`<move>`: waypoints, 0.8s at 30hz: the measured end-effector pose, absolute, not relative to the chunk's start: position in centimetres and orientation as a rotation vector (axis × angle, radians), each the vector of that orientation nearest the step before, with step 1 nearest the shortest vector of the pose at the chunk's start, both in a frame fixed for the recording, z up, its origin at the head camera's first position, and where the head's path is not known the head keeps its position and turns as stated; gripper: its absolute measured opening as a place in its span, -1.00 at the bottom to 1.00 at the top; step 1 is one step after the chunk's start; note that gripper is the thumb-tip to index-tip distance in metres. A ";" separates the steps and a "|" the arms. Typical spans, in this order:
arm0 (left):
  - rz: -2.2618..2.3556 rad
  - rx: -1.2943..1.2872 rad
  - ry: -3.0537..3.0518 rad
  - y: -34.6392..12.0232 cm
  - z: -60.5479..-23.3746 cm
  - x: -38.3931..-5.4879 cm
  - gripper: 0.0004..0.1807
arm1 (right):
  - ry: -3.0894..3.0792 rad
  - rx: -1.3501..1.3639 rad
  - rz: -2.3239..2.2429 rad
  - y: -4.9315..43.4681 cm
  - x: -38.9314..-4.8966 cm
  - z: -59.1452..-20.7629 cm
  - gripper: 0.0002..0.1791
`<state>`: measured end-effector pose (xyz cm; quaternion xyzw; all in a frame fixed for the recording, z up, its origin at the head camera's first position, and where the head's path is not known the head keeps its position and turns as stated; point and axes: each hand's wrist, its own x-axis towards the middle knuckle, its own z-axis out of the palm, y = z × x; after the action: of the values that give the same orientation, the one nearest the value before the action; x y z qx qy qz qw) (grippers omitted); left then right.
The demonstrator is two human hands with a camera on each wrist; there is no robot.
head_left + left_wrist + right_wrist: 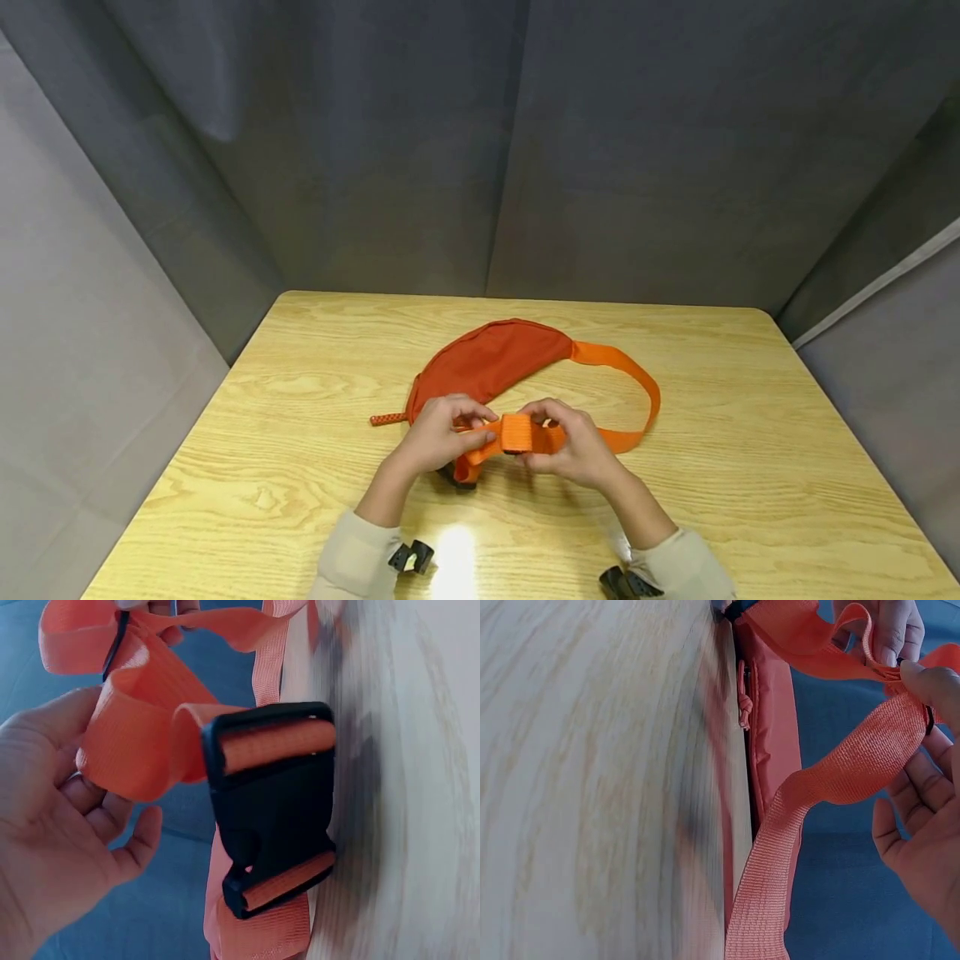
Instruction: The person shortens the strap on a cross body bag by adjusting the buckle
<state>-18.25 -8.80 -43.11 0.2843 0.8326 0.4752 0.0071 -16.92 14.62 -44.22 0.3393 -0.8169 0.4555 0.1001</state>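
A red waist bag (495,358) lies on the table with its orange strap (651,400) looping round on the right. My left hand (437,435) pinches the strap between thumb and fingers, left of a raised strap loop (516,432). On the other side of that loop my right hand (572,446) grips the webbing by a black strap slider (930,720), much of it covered by webbing and fingers. Below the left hand hangs a black side-release buckle (274,802), its two halves joined, with webbing threaded through both ends.
A patterned zipper pull (387,419) sticks out at the bag's left end. The wooden table (750,467) extends on both sides, with a dark curtain (637,150) behind it. Black wrist straps (411,557) sit at both sleeves.
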 end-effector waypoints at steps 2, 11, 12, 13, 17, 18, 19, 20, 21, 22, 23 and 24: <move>1.494 0.902 2.596 -9.0 -43.1 -18.3 -0.89 | -2.422 0.997 1.342 14.6 -16.9 -44.2 -0.43; 1.522 0.864 2.579 -10.6 -43.0 -18.3 -0.91 | -2.419 0.970 1.348 15.1 -16.8 -44.4 -0.39; 1.529 0.853 2.570 -10.7 -43.0 -18.4 -0.90 | -2.428 0.961 1.349 15.2 -16.8 -44.4 -0.40; 1.534 0.841 2.559 -10.8 -43.0 -18.4 -0.88 | -2.433 0.954 1.357 15.2 -16.8 -44.4 -0.41; 1.530 0.851 2.529 -10.6 -43.2 -18.5 -0.86 | -2.424 0.959 1.379 15.2 -16.9 -44.4 -0.44; 1.530 0.860 2.521 -10.4 -43.2 -18.6 -0.85 | -2.413 0.967 1.379 15.1 -16.9 -44.4 -0.44; 1.532 0.867 2.513 -10.2 -43.2 -18.6 -0.85 | -2.401 0.976 1.380 15.0 -17.0 -44.3 -0.44; 1.533 0.871 2.510 -10.0 -43.2 -18.6 -0.83 | -2.391 0.984 1.378 15.0 -17.0 -44.3 -0.44; 1.536 0.873 2.507 -9.7 -43.1 -18.6 -0.81 | -2.381 0.994 1.373 14.9 -17.0 -44.3 -0.44; 1.536 0.877 2.504 -9.5 -43.1 -18.7 -0.80 | -2.372 1.005 1.368 14.8 -17.0 -44.2 -0.44; 1.529 0.881 2.510 -9.3 -43.1 -18.7 -0.79 | -2.370 1.010 1.365 14.8 -17.1 -44.2 -0.44; 1.520 0.885 2.519 -9.1 -43.1 -18.7 -0.79 | -2.365 1.017 1.362 14.7 -17.1 -44.2 -0.44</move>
<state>-18.70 -9.13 -43.10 0.2878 0.8195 0.4944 0.0348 -17.06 14.71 -44.16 0.3468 -0.8068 0.4645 0.1143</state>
